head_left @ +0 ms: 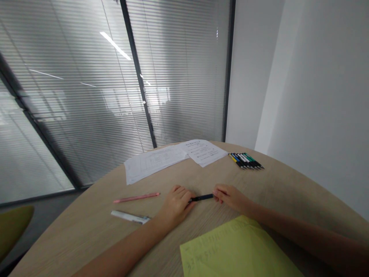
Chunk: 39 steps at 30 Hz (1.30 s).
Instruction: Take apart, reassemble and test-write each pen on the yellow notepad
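Note:
A dark pen (203, 197) lies level between my two hands, just above or on the tabletop. My left hand (178, 202) is closed on its left end, with the fingers curled and the thumb along the pen. At the other end, my right hand (227, 195) pinches the pen between thumb and fingers. Left of my left hand rests a pink pen (137, 197). Nearer to me lies a white pen (129, 217), close to my left forearm. A sheet of yellow paper with faint handwriting (236, 250) sits in front of me, beside my right forearm.
White printed sheets (155, 163) spread along the far edge of the round wooden table (98, 215). Several pens in a row (246, 161) lie at the back right. Behind stand glass panels with blinds (184, 77) and a white wall (323, 96). A yellow-green chair (14, 227) shows at left.

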### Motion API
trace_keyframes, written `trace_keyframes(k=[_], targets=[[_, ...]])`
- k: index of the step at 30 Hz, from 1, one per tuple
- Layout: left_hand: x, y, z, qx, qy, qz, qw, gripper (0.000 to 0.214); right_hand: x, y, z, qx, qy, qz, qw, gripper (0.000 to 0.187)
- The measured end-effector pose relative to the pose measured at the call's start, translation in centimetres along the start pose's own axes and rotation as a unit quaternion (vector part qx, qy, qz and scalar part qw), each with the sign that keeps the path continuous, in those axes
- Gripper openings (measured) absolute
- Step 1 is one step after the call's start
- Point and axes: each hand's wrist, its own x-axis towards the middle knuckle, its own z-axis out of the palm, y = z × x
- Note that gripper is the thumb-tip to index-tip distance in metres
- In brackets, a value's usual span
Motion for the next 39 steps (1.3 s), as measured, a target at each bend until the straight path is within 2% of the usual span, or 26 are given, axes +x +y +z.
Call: trace_keyframes(k=[2, 5, 7, 11, 17, 21, 25, 28, 31, 39], targets=[[-0.03, -0.05, 0.07, 0.001, 0.001, -0.007, 1.0, 0.007, 0.04, -0.01, 0.1, 0.011, -0.004, -0.002, 1.0, 0.029], [-0.05, -0.1, 0.1, -0.001, 0.005, -0.023, 1.0, 0.007, 0.14, 0.02, 0.41, 0.078, 0.0, 0.003, 0.997, 0.015], [-0.04, -0.11, 0.07, 0.001, 0.006, -0.027, 1.0, 0.007, 0.18, 0.09, 0.58, 0.111, 0.007, 0.009, 0.994, 0.018], [0.07, -0.06, -0.04, 0.007, 0.008, -0.017, 1.0, 0.006, 0.14, 0.24, 0.55, 0.104, -0.004, 0.023, 0.994, 0.009], [0.15, 0.11, -0.21, 0.006, 0.007, -0.005, 1.0, 0.008, -0.04, -0.11, 0.14, 0.037, -0.007, 0.012, 0.999, 0.032], [0.03, -0.01, -0.06, 0.006, 0.016, -0.014, 1.0, 0.007, 0.01, -0.3, 0.32, 0.11, -0.004, 0.013, 0.994, 0.021], [0.01, -0.07, -0.03, 0.015, 0.014, -0.018, 1.0, 0.007, 0.13, 0.05, 0.59, 0.159, -0.01, 0.019, 0.987, 0.018], [0.08, 0.01, -0.16, 0.019, 0.013, -0.008, 1.0, 0.009, 0.1, 0.21, 0.5, 0.138, -0.016, 0.037, 0.99, 0.015], [0.1, 0.07, -0.2, 0.026, 0.019, 0.006, 0.999, 0.012, -0.01, 0.04, 0.22, 0.072, -0.013, 0.046, 0.996, 0.022], [0.06, 0.11, -0.11, 0.029, 0.017, 0.007, 0.999, 0.018, -0.18, -0.39, -0.04, -0.009, 0.0, 0.02, 1.0, 0.033]])
